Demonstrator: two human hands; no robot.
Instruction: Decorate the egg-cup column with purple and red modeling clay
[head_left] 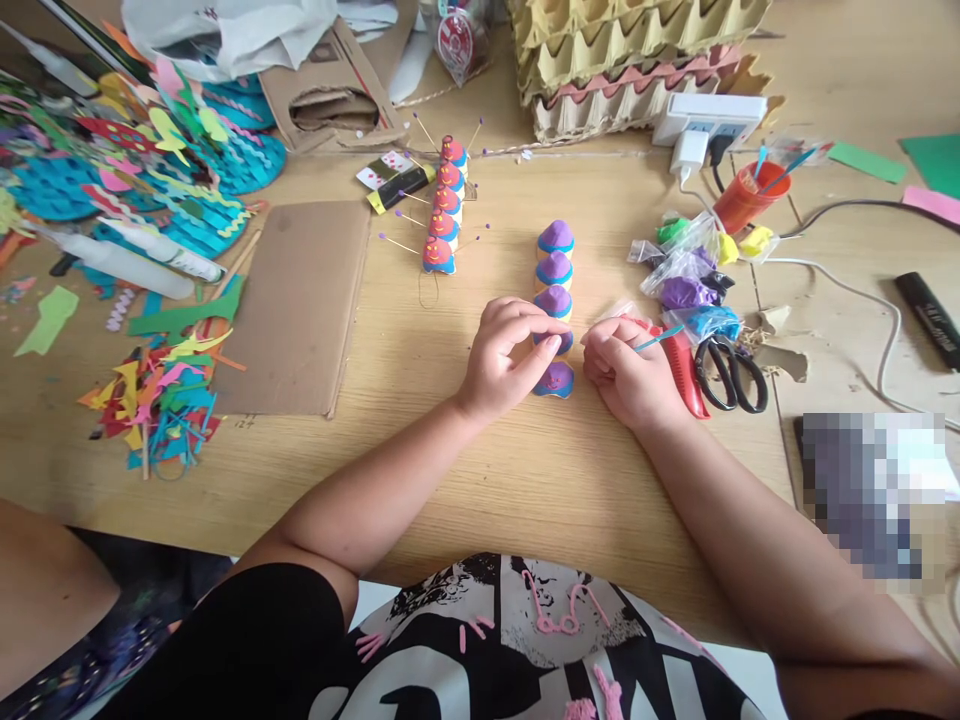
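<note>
Row of purple-topped, blue-edged bumps (553, 299) on the pale wooden table (405, 350), by both hands.
The left hand (510, 350) has thumb and finger almost meeting over it; I can't tell if they hold anything. The right hand (626, 368), curled tight, has a thin blue stick (661, 338), likely to keep it steady. Black-handled scissors (730, 372) and a red plastic tool (684, 372) crowd its wrist.

a white power strip (712, 116) (two plugs (688, 154) in) and a black marker (928, 320)

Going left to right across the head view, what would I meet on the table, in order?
Light green paper piece → brown cardboard sheet → red-topped bumpy strip → purple-topped bumpy strip → right hand → black-handled scissors → black marker.
</note>
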